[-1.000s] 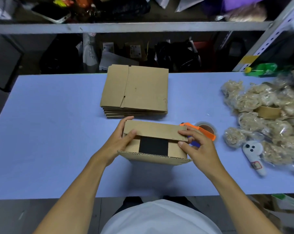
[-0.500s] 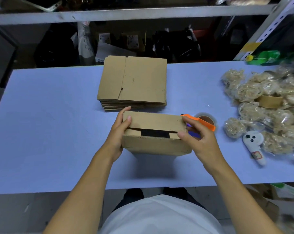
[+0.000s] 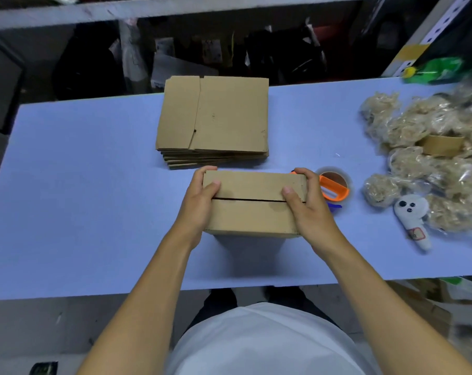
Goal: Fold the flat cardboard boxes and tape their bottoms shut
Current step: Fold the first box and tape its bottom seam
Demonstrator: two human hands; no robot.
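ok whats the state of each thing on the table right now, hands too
folded box: flaps closed, seam still untaped
left hand: grips the box's left end, thumb on the top flap
right hand: grips the box's right end, thumb on the top flap
flat box stack: unfolded, lying flat
tape dispenser: lying on the table, untouched

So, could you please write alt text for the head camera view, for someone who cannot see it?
Both hands, left hand and right hand, grip a folded cardboard box on a blue table, thumbs pressing its two flaps closed along an untaped seam. Behind it lies a stack of flat boxes; an orange tape dispenser sits just right.
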